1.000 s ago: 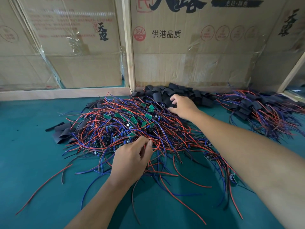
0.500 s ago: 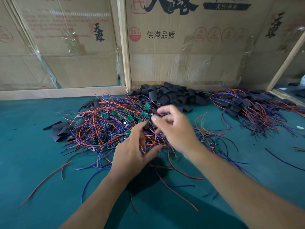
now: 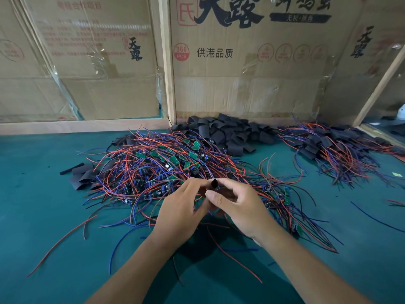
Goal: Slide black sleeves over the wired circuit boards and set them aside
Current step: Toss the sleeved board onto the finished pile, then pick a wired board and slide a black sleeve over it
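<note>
Board inside black sleeve (image 3: 214, 183) hidden, if present; cannot tell. Sleeve short, dark, tubular, open mouth facing away toward cardboard wall (image 3: 241, 91), long axis running near to far. Held just in front of wired board pile (image 3: 166, 170). Right hand (image 3: 236, 207) fingers curled, pinching sleeve. Left hand (image 3: 182, 207) fingertips bent, meeting sleeve's left side; grip there unclear.

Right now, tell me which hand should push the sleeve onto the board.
Right. The right hand already pinches the black sleeve, its open end showing. The left hand sits beside it among the wires, seemingly steadying them.
</note>
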Tool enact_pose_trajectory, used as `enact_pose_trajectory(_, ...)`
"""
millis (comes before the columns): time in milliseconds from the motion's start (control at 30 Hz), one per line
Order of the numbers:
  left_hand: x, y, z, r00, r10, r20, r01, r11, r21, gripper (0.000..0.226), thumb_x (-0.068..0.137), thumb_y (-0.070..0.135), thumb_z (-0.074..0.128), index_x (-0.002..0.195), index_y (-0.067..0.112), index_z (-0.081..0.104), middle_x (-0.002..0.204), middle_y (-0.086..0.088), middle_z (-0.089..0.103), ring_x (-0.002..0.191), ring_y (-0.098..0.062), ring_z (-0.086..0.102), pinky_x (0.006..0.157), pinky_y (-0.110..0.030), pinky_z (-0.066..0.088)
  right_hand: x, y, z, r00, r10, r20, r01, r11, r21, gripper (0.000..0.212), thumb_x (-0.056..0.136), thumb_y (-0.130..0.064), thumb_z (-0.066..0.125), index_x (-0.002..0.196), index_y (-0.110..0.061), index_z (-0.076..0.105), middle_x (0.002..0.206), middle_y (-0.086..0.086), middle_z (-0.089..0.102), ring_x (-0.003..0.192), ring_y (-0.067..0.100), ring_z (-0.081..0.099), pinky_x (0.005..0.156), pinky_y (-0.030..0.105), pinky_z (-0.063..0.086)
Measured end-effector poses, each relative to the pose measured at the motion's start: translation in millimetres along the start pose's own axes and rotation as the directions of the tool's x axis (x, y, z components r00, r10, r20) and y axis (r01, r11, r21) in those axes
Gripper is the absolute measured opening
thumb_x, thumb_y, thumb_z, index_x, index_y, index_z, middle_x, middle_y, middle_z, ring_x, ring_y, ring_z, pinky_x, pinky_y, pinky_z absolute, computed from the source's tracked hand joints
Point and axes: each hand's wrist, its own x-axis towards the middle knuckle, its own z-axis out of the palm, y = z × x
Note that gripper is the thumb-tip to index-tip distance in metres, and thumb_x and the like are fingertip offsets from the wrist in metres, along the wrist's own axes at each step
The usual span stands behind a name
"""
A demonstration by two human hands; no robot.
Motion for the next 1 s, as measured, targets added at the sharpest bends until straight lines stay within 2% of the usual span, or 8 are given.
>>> enact_pose_trajectory(133, 2, 2, -5, 0.997, 0.07, 0.039, -0.072, 0.996, 0.055, 0.039, 0.086, 0.058, 0.067, 0.115, 0.032, 0.058, 0.104, 0.02, 0.061, 0.092, 0.005, 0.057, 0.073, -0.015, 0.045, 3, -1, -3, 0.996, -0.057, -0.062, 0.052, 0.996, -0.068, 0.025, 0.091, -0.048, 0.061, 0.101, -0.028, 0.071, 0.084, 0.001, 0.073, 0.079, 0.017, 0.07, 0.068, 0.031, 0.056)
enact_pose_trajectory(200, 8, -12, -13, 0.997, 0.069, -0.019, -0.063, 0.972, 0.227, 0.042, 0.086, 0.059, 0.066, 0.112, 0.026, 0.063, 0.103, 0.014, 0.064, 0.095, -0.003, 0.058, 0.078, -0.021, 0.045, 5, -2, -6, 0.996, -0.013, -0.084, 0.017, 0.999, 0.049, 0.023, 0.089, -0.046, 0.064, 0.094, -0.024, 0.071, 0.079, 0.008, 0.071, 0.072, 0.023, 0.07, 0.062, 0.034, 0.056)
enact_pose_trajectory(300, 15, -42, -28, 0.985, -0.103, -0.14, 0.153, 0.896, 0.416, 0.028, 0.095, 0.039, 0.063, 0.112, 0.017, 0.067, 0.109, 0.002, 0.064, 0.106, -0.023, 0.058, 0.091, -0.037, 0.044, 5, -3, -11, 0.993, 0.024, -0.112, -0.004, 0.984, 0.18, 0.018, 0.088, -0.04, 0.069, 0.085, -0.023, 0.07, 0.071, 0.008, 0.068, 0.061, 0.026, 0.068, 0.056, 0.032, 0.056)
enact_pose_trajectory(400, 13, -60, -26, 0.98, -0.189, -0.068, 0.197, 0.84, 0.506, 0.028, 0.098, 0.037, 0.059, 0.118, 0.018, 0.063, 0.116, 0.001, 0.06, 0.112, -0.026, 0.054, 0.096, -0.041, 0.04, 5, -3, -12, 0.992, 0.031, -0.121, -0.011, 0.986, 0.165, 0.025, 0.083, -0.051, 0.07, 0.08, -0.026, 0.068, 0.068, 0.005, 0.067, 0.058, 0.024, 0.067, 0.053, 0.033, 0.055)
enact_pose_trajectory(500, 14, -61, -22, 0.98, -0.178, -0.086, 0.196, 0.83, 0.522, 0.033, 0.098, 0.039, 0.058, 0.123, 0.017, 0.059, 0.117, 0.0, 0.06, 0.111, -0.027, 0.053, 0.095, -0.043, 0.041, 4, -4, -11, 0.995, 0.015, -0.099, -0.004, 0.993, 0.116, 0.037, 0.082, -0.056, 0.067, 0.084, -0.019, 0.066, 0.067, 0.005, 0.066, 0.059, 0.023, 0.066, 0.055, 0.034, 0.055)
enact_pose_trajectory(667, 16, -58, -19, 0.985, -0.145, -0.093, 0.172, 0.796, 0.58, 0.053, 0.093, 0.042, 0.062, 0.139, 0.019, 0.049, 0.129, -0.003, 0.054, 0.12, -0.03, 0.048, 0.1, -0.046, 0.039, 3, -9, -9, 0.995, -0.055, -0.08, 0.06, 0.996, 0.059, 0.024, 0.088, -0.051, 0.063, 0.084, -0.027, 0.067, 0.068, 0.002, 0.066, 0.059, 0.019, 0.064, 0.055, 0.03, 0.053)
enact_pose_trajectory(867, 17, -60, -19, 0.989, -0.128, -0.071, 0.144, 0.781, 0.608, 0.054, 0.094, 0.044, 0.059, 0.142, 0.022, 0.047, 0.145, -0.002, 0.045, 0.132, -0.029, 0.041, 0.108, -0.047, 0.032, 1, -10, -5, 0.996, -0.072, -0.045, 0.072, 0.997, 0.002, 0.024, 0.088, -0.052, 0.062, 0.089, -0.029, 0.068, 0.071, 0.002, 0.066, 0.06, 0.017, 0.064, 0.056, 0.029, 0.054)
enact_pose_trajectory(1000, 17, -59, -19, 0.982, -0.157, -0.106, 0.19, 0.818, 0.544, 0.05, 0.095, 0.04, 0.06, 0.139, 0.019, 0.047, 0.137, -0.002, 0.052, 0.127, -0.028, 0.047, 0.106, -0.045, 0.034, 1, -9, -6, 0.996, -0.07, -0.054, 0.069, 0.997, -0.025, 0.023, 0.087, -0.053, 0.061, 0.087, -0.031, 0.068, 0.071, 0.002, 0.067, 0.06, 0.017, 0.064, 0.056, 0.03, 0.054)
